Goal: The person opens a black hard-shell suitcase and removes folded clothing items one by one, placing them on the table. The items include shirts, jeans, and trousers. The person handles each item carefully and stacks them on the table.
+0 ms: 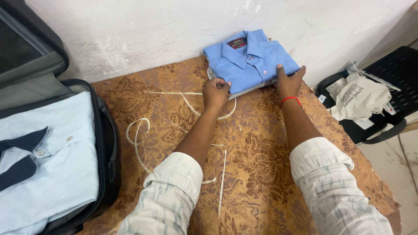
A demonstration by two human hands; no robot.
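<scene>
Lying in open suitcase [104, 143]: pale blue shirt [56, 165].

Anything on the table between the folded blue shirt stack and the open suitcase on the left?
Nothing visible. Both hands, left hand and right hand, grip the folded blue shirt. The patterned brown tabletop toward the open black suitcase shows only white scratch marks.

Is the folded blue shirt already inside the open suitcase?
No: the folded blue shirt lies on the brown patterned table, gripped by both hands, while the suitcase at left holds a light blue shirt.
</scene>
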